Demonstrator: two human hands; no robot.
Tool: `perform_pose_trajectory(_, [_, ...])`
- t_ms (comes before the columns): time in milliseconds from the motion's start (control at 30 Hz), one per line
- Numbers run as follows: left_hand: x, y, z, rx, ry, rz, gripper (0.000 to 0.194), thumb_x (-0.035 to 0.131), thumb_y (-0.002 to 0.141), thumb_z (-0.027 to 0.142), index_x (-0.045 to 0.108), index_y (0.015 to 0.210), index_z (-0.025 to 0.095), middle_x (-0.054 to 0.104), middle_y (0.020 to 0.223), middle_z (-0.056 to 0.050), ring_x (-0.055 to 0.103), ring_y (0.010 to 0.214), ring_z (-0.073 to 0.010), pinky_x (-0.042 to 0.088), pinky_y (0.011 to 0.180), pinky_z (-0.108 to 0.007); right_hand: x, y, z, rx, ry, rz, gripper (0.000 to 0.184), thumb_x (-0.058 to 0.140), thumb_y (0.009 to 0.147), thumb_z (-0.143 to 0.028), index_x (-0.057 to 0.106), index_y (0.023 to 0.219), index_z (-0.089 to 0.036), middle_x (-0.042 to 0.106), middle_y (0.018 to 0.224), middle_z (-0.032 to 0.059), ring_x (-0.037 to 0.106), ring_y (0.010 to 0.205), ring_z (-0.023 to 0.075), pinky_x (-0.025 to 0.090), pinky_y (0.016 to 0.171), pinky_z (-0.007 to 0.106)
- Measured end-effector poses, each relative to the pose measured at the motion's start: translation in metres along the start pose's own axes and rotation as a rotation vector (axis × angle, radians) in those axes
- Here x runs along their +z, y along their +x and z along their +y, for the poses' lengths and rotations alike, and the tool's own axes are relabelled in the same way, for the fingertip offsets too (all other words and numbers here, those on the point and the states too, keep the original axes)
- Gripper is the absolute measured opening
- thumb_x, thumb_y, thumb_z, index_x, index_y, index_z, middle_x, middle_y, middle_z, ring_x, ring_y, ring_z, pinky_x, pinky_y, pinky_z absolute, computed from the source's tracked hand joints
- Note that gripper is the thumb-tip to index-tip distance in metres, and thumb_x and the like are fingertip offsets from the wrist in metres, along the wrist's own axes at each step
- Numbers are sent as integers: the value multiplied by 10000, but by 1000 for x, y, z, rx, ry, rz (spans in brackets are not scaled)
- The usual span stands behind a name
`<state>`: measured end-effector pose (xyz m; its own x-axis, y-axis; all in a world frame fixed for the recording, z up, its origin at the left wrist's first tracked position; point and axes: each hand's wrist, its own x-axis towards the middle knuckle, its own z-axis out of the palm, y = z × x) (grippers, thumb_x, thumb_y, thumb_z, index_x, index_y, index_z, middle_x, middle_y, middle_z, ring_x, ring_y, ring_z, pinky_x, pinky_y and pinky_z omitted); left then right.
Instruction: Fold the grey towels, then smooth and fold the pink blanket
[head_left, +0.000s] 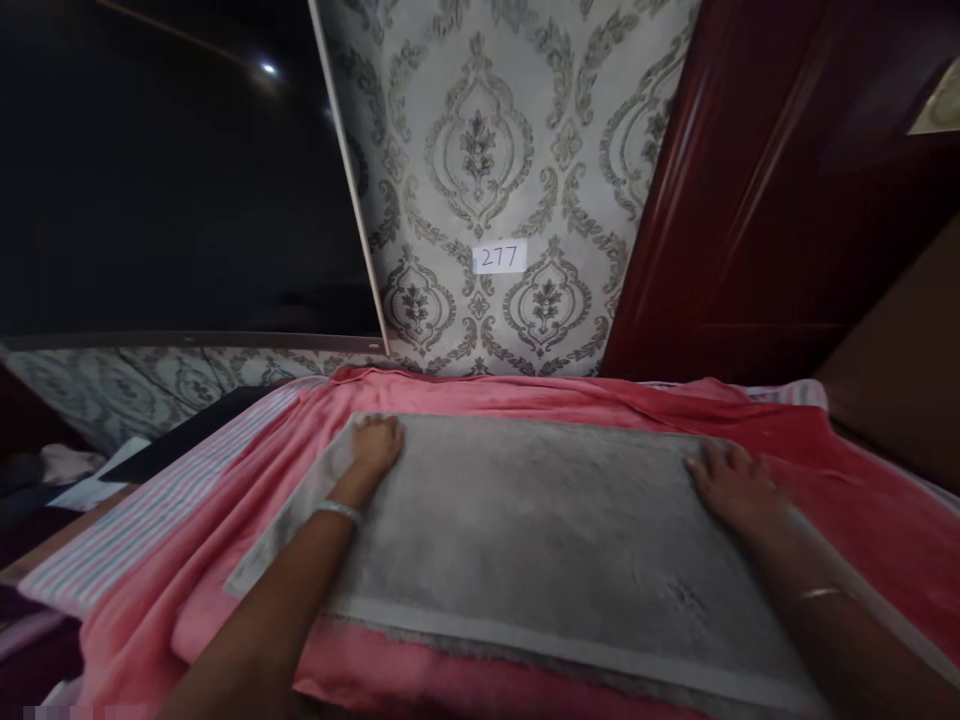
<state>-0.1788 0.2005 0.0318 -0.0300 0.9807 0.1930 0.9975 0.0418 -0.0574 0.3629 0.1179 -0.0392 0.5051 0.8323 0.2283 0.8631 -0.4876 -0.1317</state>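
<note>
A grey towel with a plush surface and a pale hem along its near edge lies spread out flat in front of me. My left hand rests on its far left corner, fingers towards the far edge and slightly bent. At the far right corner, my right hand lies on the towel with its fingers apart. Both palms face down. A red-pink blanket is underneath the towel and shows around its sides.
A striped cloth shows from under the blanket on the left. Behind stand a patterned wall with a paper label, a dark television screen and a dark red door. Papers lie at far left.
</note>
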Motion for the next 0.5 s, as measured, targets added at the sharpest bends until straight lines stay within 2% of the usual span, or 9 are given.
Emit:
perform_pose_trajectory(67, [0,-3,39,134,-57,3,511,370,987,376,550,1424,183,491,1521,-181,433,1422,-312,357,1133,-511,-16,-11,-45,-134,18,32,574,284,1019,-446,475,1502,-201,343,1595,163,285,1465,387,335,1096,657])
perform_pose_trajectory(167, [5,-14,104,437,-210,-27,564,410,992,422,428,1519,220,301,1648,-141,264,1524,-297,260,1209,-526,-26,-34,-126,-469,84,0,540,335,1024,-405,455,1516,-220,340,1605,131,291,1475,336,295,1153,596])
perform_pose_trajectory(233, [12,-23,138,585,-279,-61,580,384,1005,466,390,1540,244,267,1664,-124,231,1536,-301,216,1223,-567,-23,-51,-172,-615,139,-33,552,358,1027,-403,401,1553,-244,302,1625,114,256,1495,324,255,1175,589])
perform_pose_trajectory(300, [19,-29,156,649,-305,-101,593,342,1013,502,370,1552,256,280,1660,-114,227,1538,-302,196,1226,-589,-16,-63,-200,-713,166,-125,555,341,1038,-416,364,1572,-266,297,1629,87,239,1506,299,234,1188,581])
perform_pose_trajectory(333, [22,-30,157,654,-306,-118,600,331,1014,515,366,1555,258,290,1657,-109,224,1539,-301,189,1229,-588,-12,-65,-206,-743,170,-167,555,330,1043,-428,358,1574,-271,301,1628,77,238,1509,285,229,1194,571])
perform_pose_trajectory(400, [26,-25,144,620,-287,-154,614,335,1009,528,357,1561,260,284,1658,-102,210,1543,-297,170,1237,-577,-5,-60,-198,-763,160,-217,560,319,1045,-460,363,1572,-277,309,1625,64,245,1508,267,226,1203,544])
perform_pose_trajectory(433, [27,-20,130,582,-267,-175,621,344,1005,529,351,1565,259,274,1661,-100,202,1546,-295,163,1240,-571,-1,-53,-185,-748,147,-218,564,318,1042,-472,370,1569,-279,308,1626,63,250,1507,264,229,1205,531])
perform_pose_trajectory(500, [27,-6,87,465,-213,-210,626,346,1001,517,347,1567,251,261,1663,-100,196,1547,-293,159,1239,-569,6,-30,-143,-664,100,-193,573,314,1033,-484,380,1565,-280,309,1626,64,262,1502,268,243,1202,524])
